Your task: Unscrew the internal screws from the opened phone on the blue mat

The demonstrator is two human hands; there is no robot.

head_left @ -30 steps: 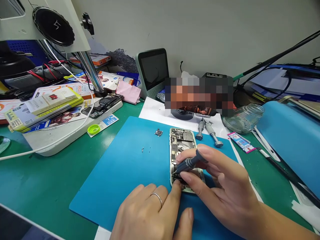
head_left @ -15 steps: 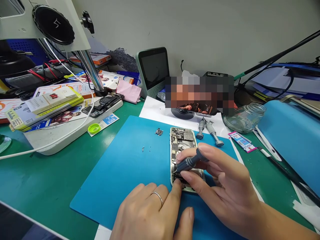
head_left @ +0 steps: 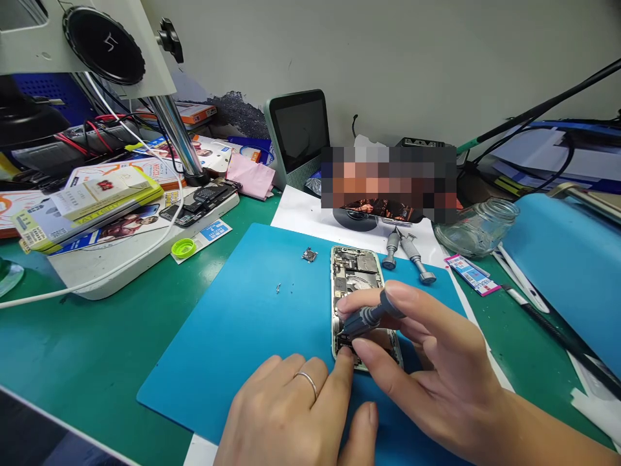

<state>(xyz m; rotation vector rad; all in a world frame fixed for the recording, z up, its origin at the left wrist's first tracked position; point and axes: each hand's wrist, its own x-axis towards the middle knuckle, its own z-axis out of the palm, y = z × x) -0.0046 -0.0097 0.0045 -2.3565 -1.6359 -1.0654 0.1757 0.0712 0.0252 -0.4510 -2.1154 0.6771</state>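
An opened smartphone lies on the blue mat, its inner boards and parts exposed. My right hand grips a short dark grey screwdriver, which leans with its tip inside the phone's lower left area. The exact spot under the tip is too small to make out. With its index fingertip, my left hand presses on the phone's lower end; it holds nothing, and its thumb is spread apart. Left of the phone, a small metal module and tiny screws rest on the mat.
Two more screwdrivers lie behind the phone, near a glass jar. A microscope stand rises at the left beside stacked boxes. A small screen device stands at the back. Tweezers lie to the right.
The view has shifted very slightly. Both hands, the screwdriver and the phone keep nearly the same positions.
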